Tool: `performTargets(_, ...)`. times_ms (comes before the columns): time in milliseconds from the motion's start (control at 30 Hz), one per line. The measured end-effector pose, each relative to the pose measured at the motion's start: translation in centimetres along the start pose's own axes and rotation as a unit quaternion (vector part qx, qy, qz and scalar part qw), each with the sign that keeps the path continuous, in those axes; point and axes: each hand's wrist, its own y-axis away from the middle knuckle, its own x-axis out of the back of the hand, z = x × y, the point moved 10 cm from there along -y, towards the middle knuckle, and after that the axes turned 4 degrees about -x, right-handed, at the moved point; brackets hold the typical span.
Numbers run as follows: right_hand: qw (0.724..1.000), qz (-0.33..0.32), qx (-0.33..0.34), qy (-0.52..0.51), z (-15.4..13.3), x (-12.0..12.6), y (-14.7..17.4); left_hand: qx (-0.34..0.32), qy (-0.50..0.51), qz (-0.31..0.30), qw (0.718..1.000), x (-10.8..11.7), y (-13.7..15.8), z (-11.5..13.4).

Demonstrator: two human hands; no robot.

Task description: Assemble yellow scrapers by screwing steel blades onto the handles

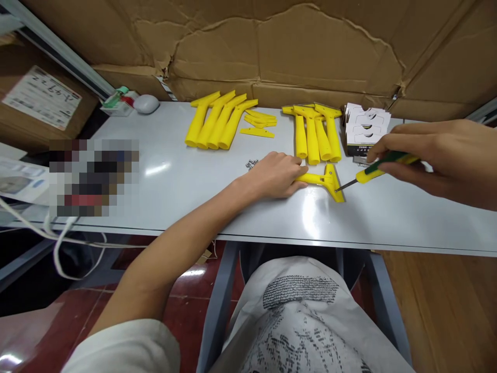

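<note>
My left hand is closed around the handle of a yellow scraper, which lies on the table with its wide head to the right. In my right hand is a green and yellow screwdriver. Its tip meets a screw near the lower end of the scraper head. Just beyond my left hand lies a small heap of screws. Behind the scraper are several yellow scrapers with heads fitted, placed side by side. Further left are several yellow handles and thin yellow strips.
White cards or packets stand in a dark box at the back right. A white computer mouse and a small box sit at the back left. White cables hang over the left front edge. Cardboard backs the table.
</note>
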Motion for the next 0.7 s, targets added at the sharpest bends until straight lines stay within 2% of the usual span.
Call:
performTargets(67, 0.999, -0.04, -0.006, -0.001, 0.3, -0.6, -0.1, -0.003, 0.002, 0.006, 1.0, 0.0, 0.0, 0.0)
performTargets(167, 0.986, -0.119, -0.106, 0.044, 2.3, -1.9, -0.1, -0.003, -0.001, 0.011, 1.0, -0.1, 0.1, -0.1)
performTargets(200, 0.984, -0.128, -0.11, 0.048, 2.4, -2.0, -0.1, -0.002, -0.003, 0.01, 1.0, -0.1, 0.1, -0.1)
performTargets(333, 0.999, -0.049, 0.002, -0.006, -0.2, -0.5, -0.5, 0.001, -0.007, 0.0, 1.0, -0.1, 0.1, -0.1)
performTargets(467, 0.995, -0.084, -0.046, 0.028, 0.8, -1.2, -0.5, 0.001, -0.011, 0.003, 1.0, 0.0, 0.1, 0.0)
performTargets(567, 0.998, -0.065, -0.013, -0.009, -0.1, -0.7, -0.6, -0.002, -0.011, 0.004, 1.0, 0.0, 0.0, 0.0)
performTargets(600, 0.997, -0.067, -0.02, -0.015, -0.1, -0.7, -0.5, -0.002, -0.011, 0.005, 1.0, 0.0, 0.0, 0.0)
performTargets(700, 0.987, -0.114, -0.105, 0.029, 1.3, -1.5, -0.1, -0.002, -0.01, 0.005, 1.0, -0.1, 0.0, 0.0)
